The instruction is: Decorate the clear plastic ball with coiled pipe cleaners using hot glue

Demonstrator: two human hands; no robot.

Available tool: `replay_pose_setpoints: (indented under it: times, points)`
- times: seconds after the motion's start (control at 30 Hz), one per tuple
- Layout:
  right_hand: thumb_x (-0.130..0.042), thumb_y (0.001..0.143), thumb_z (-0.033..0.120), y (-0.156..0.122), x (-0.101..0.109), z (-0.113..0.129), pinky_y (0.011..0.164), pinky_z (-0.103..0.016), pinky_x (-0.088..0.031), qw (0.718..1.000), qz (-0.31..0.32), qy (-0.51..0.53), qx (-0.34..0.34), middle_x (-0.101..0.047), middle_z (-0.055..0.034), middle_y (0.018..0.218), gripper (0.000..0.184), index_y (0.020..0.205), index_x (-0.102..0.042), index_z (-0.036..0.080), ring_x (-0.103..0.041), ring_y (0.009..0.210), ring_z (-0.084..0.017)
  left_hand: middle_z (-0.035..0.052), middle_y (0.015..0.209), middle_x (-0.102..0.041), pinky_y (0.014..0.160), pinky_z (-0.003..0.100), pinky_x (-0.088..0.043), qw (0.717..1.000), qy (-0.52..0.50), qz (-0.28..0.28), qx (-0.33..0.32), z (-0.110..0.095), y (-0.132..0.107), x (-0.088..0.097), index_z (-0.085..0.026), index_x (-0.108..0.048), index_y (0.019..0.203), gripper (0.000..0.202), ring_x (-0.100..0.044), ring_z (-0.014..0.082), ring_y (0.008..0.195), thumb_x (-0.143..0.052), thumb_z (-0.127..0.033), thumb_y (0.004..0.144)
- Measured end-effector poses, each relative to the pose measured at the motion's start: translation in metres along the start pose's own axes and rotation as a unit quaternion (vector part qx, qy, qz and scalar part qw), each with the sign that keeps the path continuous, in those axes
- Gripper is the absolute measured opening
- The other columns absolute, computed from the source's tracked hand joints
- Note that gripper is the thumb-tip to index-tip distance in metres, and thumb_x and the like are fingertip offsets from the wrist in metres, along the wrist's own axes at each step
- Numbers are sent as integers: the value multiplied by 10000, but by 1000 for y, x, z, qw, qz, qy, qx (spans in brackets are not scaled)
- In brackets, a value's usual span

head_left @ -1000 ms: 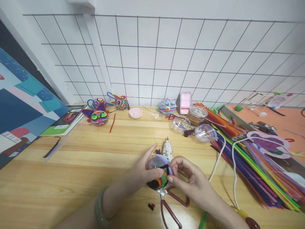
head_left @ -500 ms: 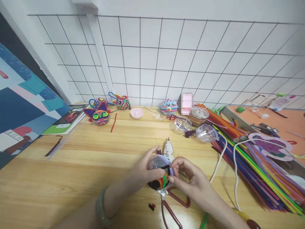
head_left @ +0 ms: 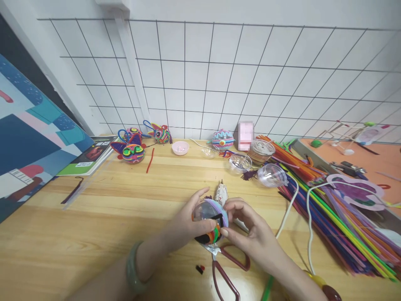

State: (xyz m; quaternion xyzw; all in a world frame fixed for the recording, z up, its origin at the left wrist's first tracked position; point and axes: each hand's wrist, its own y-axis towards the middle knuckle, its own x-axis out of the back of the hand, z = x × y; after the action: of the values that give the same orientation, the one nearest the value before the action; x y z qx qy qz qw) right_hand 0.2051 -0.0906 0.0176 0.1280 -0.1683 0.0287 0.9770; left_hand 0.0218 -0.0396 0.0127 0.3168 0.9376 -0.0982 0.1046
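Observation:
A clear plastic ball [head_left: 203, 210], partly covered with orange, green, black and lilac pipe cleaners, is held in my left hand [head_left: 191, 221]. The left thumb presses on its front, beside a bent black pipe cleaner [head_left: 219, 217]. My right hand [head_left: 247, 228] closes at the ball's right edge, its thumb at the lower end of that black strip; the fingertips' exact grip is partly hidden. Just behind the ball lies a white glue gun [head_left: 221, 193]. Scissors with dark red handles [head_left: 226, 278] lie below the ball, their blades partly under it.
Small black and red scraps [head_left: 199, 269] lie left of the scissors. Finished-looking decorated balls [head_left: 133, 153], a pink dish [head_left: 180, 148] and clear half-shells [head_left: 240, 163] stand along the back. Pipe cleaners [head_left: 341, 234] and a white cord [head_left: 310, 225] fill the right side.
The ball has turned slightly in my hands, showing more of its lilac and blue band. My right fingers have shifted a little up along its edge.

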Motion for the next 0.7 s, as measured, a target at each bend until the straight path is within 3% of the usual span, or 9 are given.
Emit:
replay_pose_setpoints:
  times: [0.13,0.23,0.4,0.7]
  points:
    - [-685,772,306,-1,2,0,909,-379,-470,999,34,28,-23,-529,-99,1239,427,1154,-503,251,-568,1057,-224,144,1254,-531,958,411,-380,1000,10,21,-15,-3,-3,0,-203,-156,1459,957,-544,280,1112,-728,-335,703]
    - [-662,791,285,-2,4,3,961,-426,-447,995,72,55,-52,-491,-127,1342,549,1285,-426,259,-557,1137,-251,162,1286,-515,969,425,-375,999,-9,38,-27,-4,-5,-1,-214,-48,1479,1025,-544,281,1119,-724,-322,716]
    - [-639,817,325,-4,7,4,1004,-447,-418,987,131,74,-57,-458,-108,1404,595,1363,-406,277,-515,1207,-271,169,1461,-345,1036,451,-317,997,-29,64,-10,-5,-8,-2,-264,-18,1481,1051,-459,300,1242,-733,-297,712]
    - [-645,808,439,-3,8,-9,1007,-425,-398,980,156,113,-57,-554,-99,1300,563,1319,-489,260,-509,1203,-266,187,1420,-402,1030,425,-331,996,-29,75,42,-3,-4,-2,-204,-11,1483,1098,-473,307,1232,-747,-385,688]
